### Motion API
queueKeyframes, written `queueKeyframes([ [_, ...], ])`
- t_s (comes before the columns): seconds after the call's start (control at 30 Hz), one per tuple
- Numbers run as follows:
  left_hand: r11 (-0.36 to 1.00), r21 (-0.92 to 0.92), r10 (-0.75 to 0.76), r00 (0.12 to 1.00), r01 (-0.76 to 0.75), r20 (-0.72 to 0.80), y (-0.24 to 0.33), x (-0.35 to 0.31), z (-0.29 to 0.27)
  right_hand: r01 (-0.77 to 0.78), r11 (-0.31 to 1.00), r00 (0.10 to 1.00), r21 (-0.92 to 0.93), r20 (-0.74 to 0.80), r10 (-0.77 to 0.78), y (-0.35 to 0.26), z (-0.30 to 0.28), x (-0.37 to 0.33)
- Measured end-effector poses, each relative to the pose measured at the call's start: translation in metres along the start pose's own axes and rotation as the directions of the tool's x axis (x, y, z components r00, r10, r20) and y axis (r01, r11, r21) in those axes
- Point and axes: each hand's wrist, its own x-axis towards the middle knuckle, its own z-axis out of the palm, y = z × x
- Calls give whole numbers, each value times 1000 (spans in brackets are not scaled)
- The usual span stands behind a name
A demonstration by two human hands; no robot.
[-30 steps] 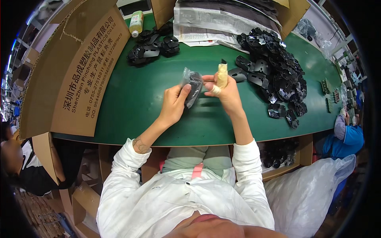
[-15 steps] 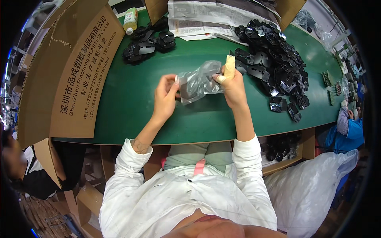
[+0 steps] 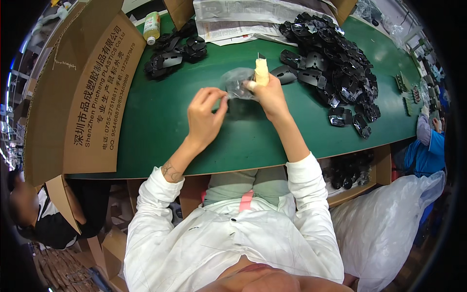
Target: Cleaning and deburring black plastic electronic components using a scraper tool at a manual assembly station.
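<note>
Right hand (image 3: 271, 97) and left hand (image 3: 206, 114) are held over the middle of the green table (image 3: 160, 117): a crumpled clear plastic bag (image 3: 237, 82) is gripped at its right side by the right, while the left's thumb and fingertips are brought together at its left edge, though whether film is pinched there cannot be told. Little weight is to be expected of the bag; being probably limp, slippery and easily torn, it is best taken by a corner, clear of the dark tip of the yellow tape-wrapped tool (image 3: 261, 73) also clasped in the right hand. At left, a tall brown cardboard carton (image 3: 58, 107) is stood, its contents hidden; at near right, a bulging translucent plastic sack (image 3: 389, 224) is seen, its filling unclear. Beneath the table's right side, dark rounded pieces (image 3: 348, 173) are held in an open brown cardboard box (image 3: 383, 166). At far left, yellowish liquid (image 3: 151, 32) is contained in a small clear plastic bottle (image 3: 152, 23).
</note>
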Motion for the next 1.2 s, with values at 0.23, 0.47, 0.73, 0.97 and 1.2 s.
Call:
queueKeyframes([
  [0.23,987,120,115,988,-103,-102,-25,107,-44,-33,988,993,151,-104,49,-24,-7,27],
  [0.47,981,-58,-154,929,184,336,-56,164,-64,-7,997,990,77,-140,18,-1,-35,36],
  [0.73,797,-391,-241,836,460,492,-41,127,-20,358,934,932,13,-64,-356,1,-6,27],
  [0.97,673,-457,-242,757,581,607,-35,100,7,405,914,913,-27,-27,-406,8,-7,26],
  [1.2,702,-396,-233,717,592,658,-16,107,-2,456,890,890,18,-15,-456,2,-7,23],
])
